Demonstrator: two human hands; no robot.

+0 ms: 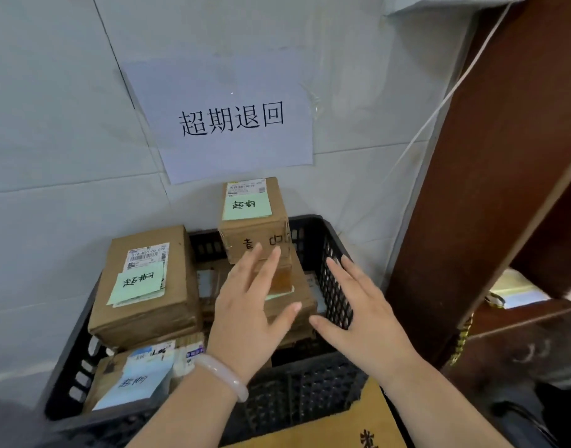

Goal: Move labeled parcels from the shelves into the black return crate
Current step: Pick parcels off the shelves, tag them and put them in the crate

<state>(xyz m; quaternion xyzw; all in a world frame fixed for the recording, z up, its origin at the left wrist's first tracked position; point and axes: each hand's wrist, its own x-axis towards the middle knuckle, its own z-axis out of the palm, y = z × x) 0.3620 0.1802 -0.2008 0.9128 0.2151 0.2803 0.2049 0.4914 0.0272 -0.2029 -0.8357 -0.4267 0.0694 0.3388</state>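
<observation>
Nearest the lens, a pale bracelet (222,376) is being worn on the left wrist, and a cardboard sheet (342,425) is being shown just in front of the black crate (310,392). Both hands are being held spread above the crate, fingers straight, with nothing being gripped: the left hand (248,305) over the middle, the right hand (361,315) beside the right wall. The upright parcel (255,221) with the green note is being carried on the stacked parcel (287,286), just beyond the left fingertips, its long axis vertical; the left hand is judged nearer. The crate is being filled with labeled parcels: a flat parcel (148,286) at the left, a front parcel (132,379) in the near-left corner.
</observation>
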